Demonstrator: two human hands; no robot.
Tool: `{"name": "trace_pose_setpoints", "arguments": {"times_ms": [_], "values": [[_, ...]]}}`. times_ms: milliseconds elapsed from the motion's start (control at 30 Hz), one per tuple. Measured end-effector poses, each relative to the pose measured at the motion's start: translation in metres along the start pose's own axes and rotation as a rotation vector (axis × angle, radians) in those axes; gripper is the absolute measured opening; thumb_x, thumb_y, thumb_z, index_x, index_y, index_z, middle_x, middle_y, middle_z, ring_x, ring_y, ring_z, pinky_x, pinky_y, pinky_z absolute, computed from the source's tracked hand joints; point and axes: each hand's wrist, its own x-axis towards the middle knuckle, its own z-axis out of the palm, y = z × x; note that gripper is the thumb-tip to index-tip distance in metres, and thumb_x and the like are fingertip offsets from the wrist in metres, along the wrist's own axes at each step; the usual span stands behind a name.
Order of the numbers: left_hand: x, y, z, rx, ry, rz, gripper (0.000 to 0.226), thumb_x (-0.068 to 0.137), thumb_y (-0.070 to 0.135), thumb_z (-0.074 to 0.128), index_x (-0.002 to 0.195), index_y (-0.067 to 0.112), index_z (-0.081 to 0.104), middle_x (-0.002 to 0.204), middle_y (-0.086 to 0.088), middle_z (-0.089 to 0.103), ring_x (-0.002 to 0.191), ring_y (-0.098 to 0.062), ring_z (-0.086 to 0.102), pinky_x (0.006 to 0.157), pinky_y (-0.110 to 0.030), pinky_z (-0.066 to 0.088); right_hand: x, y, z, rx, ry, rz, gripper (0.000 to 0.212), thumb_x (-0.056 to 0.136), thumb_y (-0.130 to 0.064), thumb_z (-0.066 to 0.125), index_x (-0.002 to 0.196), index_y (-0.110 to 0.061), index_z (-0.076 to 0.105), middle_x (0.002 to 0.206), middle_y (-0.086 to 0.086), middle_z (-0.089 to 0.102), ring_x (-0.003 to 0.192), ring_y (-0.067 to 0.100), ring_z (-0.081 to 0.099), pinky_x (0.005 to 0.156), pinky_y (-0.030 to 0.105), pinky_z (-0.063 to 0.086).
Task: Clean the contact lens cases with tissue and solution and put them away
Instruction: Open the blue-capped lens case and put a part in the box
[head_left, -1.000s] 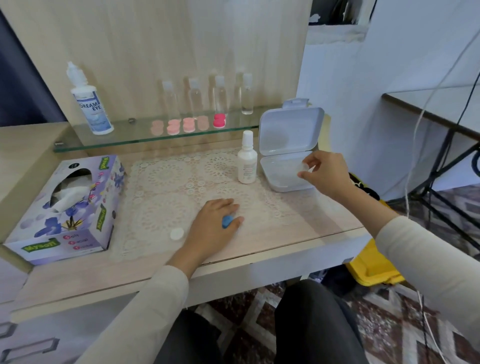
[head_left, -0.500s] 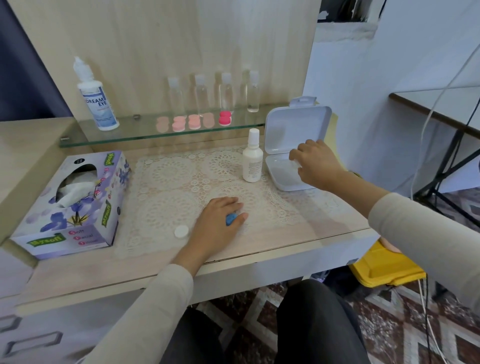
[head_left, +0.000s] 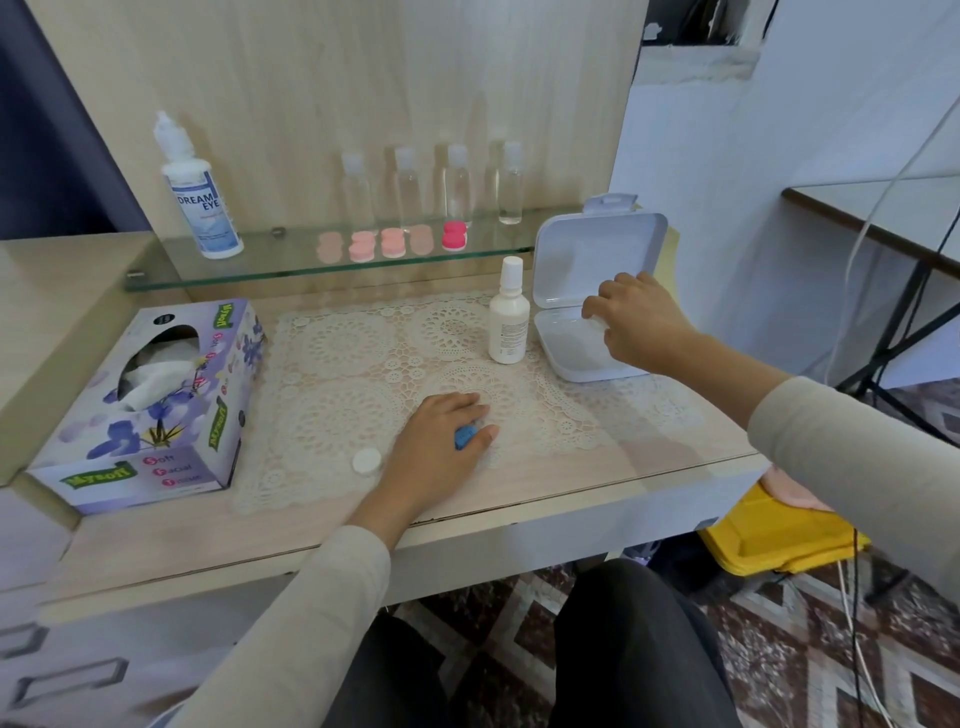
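A: While the left hand (head_left: 434, 452) rests on the lace mat (head_left: 337, 364), what does it hold?
B: A blue lens case (head_left: 466, 435), pinched under thumb and fingers. A white cap (head_left: 367, 461) lies just beside it.
A: And the right hand (head_left: 639, 330)?
B: Fingers curled over the open white box (head_left: 597, 260). Whether they grip anything, I cannot tell.

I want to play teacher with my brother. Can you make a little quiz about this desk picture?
1. True or false: the white box has its lid open.
2. Which hand touches the blue piece? A) left B) right
3. Fill in: the Dream Eye bottle stands on the glass ___.
Key: 1 true; 2 A, the left hand; 3 shelf.
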Motion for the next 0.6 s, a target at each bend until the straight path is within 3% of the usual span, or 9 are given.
{"name": "trace_pose_setpoints", "arguments": {"times_ms": [233, 467, 600], "values": [[-0.0002, 0.0002, -0.0004, -0.004, 0.003, 0.008, 0.041, 0.091, 0.039, 0.05, 0.127, 0.021, 0.054, 0.138, 0.01, 0.046, 0.13, -0.008, 0.03, 0.106, -0.019, 0.017, -0.0037, -0.0007, 0.002, -0.009, 0.038, 0.02, 0.041, 0.082, -0.001, 0.049, 0.12, -0.013, 0.057, 0.106, 0.01, 0.06, 0.097, 0.028, 0.05, 0.087, 0.036, 0.03], [-0.0007, 0.0011, -0.0007, 0.003, 0.003, 0.006, 0.04, 0.091, 0.039, 0.05, 0.127, 0.021, 0.054, 0.138, 0.01, 0.045, 0.13, -0.008, 0.03, 0.107, -0.019, 0.017, -0.0076, -0.0015, 0.0064, 0.016, 0.118, 0.047, 0.036, 0.071, 0.008, 0.057, 0.104, -0.004, 0.066, 0.084, 0.017, 0.062, 0.078, 0.035, 0.053, 0.076, 0.041, 0.033], [-0.0006, 0.0023, -0.0013, -0.011, 0.012, -0.007, 0.039, 0.091, 0.038, 0.051, 0.125, 0.02, 0.056, 0.137, 0.01, 0.047, 0.129, -0.008, 0.032, 0.104, -0.016, 0.016, -0.0101, -0.003, 0.0045, 0.053, 0.119, 0.13, 0.03, 0.079, -0.002, 0.053, 0.108, -0.005, 0.062, 0.089, 0.013, 0.062, 0.085, 0.032, 0.052, 0.079, 0.036, 0.031]]}}
